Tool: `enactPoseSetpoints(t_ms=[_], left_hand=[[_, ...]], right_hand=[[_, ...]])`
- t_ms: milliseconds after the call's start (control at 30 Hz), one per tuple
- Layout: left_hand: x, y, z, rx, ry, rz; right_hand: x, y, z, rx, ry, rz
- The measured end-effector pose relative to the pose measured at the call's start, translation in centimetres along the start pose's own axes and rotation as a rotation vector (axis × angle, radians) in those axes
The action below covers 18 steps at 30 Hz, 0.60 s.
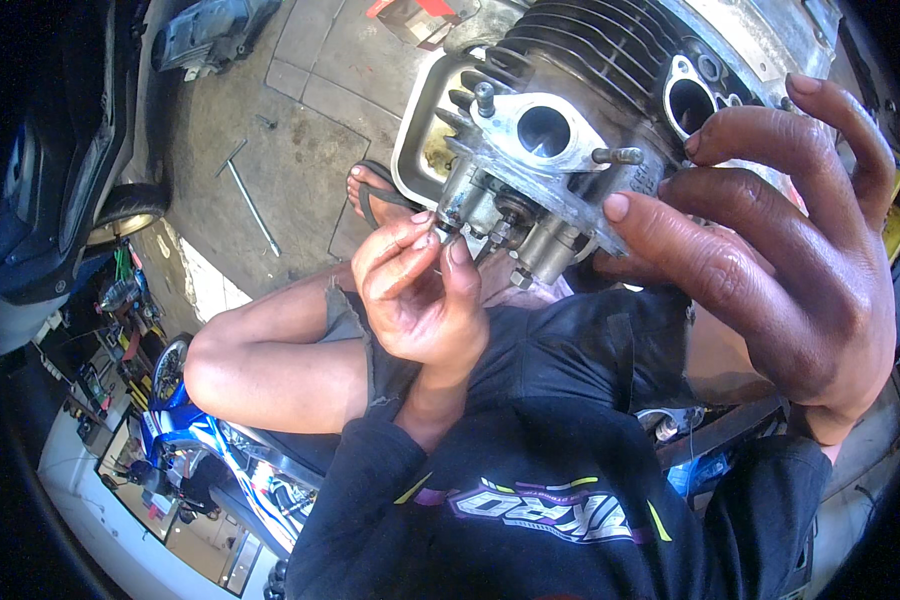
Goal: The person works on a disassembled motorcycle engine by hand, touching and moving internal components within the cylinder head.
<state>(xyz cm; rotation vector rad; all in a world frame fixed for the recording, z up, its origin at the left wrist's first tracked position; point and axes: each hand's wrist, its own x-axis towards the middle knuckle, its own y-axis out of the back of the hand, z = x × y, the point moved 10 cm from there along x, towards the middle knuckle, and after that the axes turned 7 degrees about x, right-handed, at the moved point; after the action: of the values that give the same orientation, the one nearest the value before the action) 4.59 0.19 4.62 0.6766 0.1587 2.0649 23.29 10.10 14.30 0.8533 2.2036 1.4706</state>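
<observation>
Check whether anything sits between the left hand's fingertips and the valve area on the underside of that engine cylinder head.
Nothing visible does. The left hand already pinches at the small parts under the engine cylinder head, fingertips touching them. The right hand steadies the head from the other side, clear of that spot.

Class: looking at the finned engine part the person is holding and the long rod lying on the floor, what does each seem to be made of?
Engine cylinder head: likely cast aluminium; dull grey, rough cast surface, thin cooling fins, machined flat faces around the ports. Rod: probably steel; slim, straight, with a pale metallic sheen, though too small to be sure.
</observation>
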Motion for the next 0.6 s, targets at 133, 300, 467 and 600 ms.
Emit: enactPoseSetpoints(t_ms=[133, 300, 467, 600], left_hand=[[0.0, 0.0, 0.7, 0.112, -0.119, -0.048], [0.9, 0.0, 1.4, -0.027, -0.094, 0.083], [0.1, -0.2, -1.2, -0.071, 0.171, 0.033], [0.1, 0.3, -0.2, 0.057, 0.079, 0.034]], right_hand=[[0.0, 0.3, 0.0, -0.003, -0.013, 0.001], [0.0, 0.0, -0.1, 0.037, 0.023, 0.024], [-0.6, 0.7, -0.2, 0.014, 0.029, 0.062], [-0.6, 0.6, -0.4, 0.009, 0.041, 0.057]])
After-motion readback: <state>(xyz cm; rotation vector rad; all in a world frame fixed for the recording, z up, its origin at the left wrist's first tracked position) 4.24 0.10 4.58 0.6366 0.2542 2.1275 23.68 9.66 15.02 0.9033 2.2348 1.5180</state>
